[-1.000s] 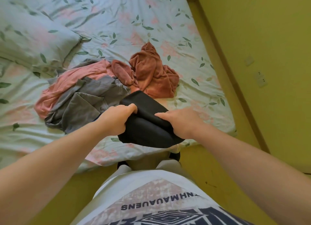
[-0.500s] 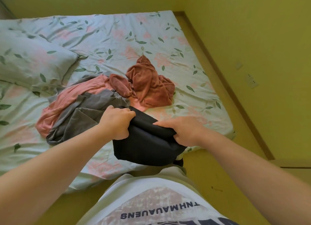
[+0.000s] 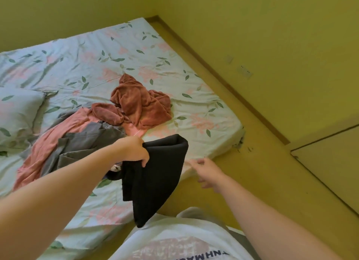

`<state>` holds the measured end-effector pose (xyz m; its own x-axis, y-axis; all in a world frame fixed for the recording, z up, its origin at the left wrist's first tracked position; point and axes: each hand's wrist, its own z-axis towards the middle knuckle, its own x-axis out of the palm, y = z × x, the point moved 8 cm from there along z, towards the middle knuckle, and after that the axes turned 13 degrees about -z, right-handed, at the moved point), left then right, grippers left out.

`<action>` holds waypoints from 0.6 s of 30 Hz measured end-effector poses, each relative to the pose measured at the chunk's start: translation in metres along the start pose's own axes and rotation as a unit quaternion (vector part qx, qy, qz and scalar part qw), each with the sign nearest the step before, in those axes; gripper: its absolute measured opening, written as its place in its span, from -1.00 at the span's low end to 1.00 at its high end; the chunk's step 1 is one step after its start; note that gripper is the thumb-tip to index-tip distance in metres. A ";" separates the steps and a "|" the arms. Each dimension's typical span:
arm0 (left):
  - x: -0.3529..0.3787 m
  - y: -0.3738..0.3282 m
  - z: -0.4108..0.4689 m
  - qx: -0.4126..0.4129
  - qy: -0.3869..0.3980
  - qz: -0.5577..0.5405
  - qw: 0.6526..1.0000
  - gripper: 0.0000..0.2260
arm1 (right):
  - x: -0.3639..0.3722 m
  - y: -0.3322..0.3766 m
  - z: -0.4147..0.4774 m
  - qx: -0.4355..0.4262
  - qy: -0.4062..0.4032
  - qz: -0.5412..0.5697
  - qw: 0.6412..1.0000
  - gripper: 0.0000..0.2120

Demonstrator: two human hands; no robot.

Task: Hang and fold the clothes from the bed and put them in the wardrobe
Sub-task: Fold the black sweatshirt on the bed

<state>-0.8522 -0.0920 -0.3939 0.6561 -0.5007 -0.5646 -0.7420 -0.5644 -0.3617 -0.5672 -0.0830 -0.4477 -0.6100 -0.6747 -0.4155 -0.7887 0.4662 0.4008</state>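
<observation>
- Black garment point(image 3: 155, 174) hangs folded above the near edge of the bed point(image 3: 171, 69).
- Left hand point(image 3: 134, 150) grips its upper left part, fingers curled into the cloth.
- Right hand point(image 3: 206, 172) just right of it, fingers loose, holding nothing.
- Rust-brown garment point(image 3: 139, 102), grey garment point(image 3: 87, 141) and pink garment point(image 3: 48, 143) heaped behind; pillow point(image 3: 17, 112) at left.

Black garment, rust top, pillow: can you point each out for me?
Black garment point(image 3: 155, 174), head view: middle of the hanging cloth.
Rust top point(image 3: 139, 104), head view: centre of the crumpled heap.
Pillow point(image 3: 15, 112), head view: its flowered face, at the left edge.
</observation>
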 end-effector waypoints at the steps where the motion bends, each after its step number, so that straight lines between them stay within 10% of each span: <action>1: 0.004 -0.003 0.000 -0.007 0.005 -0.047 0.999 -0.52 | 0.009 -0.011 -0.004 0.008 0.024 0.032 0.999 -0.41; 9: 0.049 -0.050 -0.022 -0.046 0.011 -0.434 0.900 -0.47 | 0.067 -0.052 -0.025 0.088 0.201 0.362 0.906 -0.12; 18: 0.080 -0.102 -0.043 -0.016 0.097 -0.525 0.845 -0.64 | 0.078 -0.070 -0.060 0.002 0.308 0.567 0.764 0.00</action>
<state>-0.7185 -0.1031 -0.3700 0.9630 0.1916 0.1894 0.2665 -0.7805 -0.5655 -0.5554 -0.2027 -0.4594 -0.7504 0.0234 0.6606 0.2185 0.9520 0.2144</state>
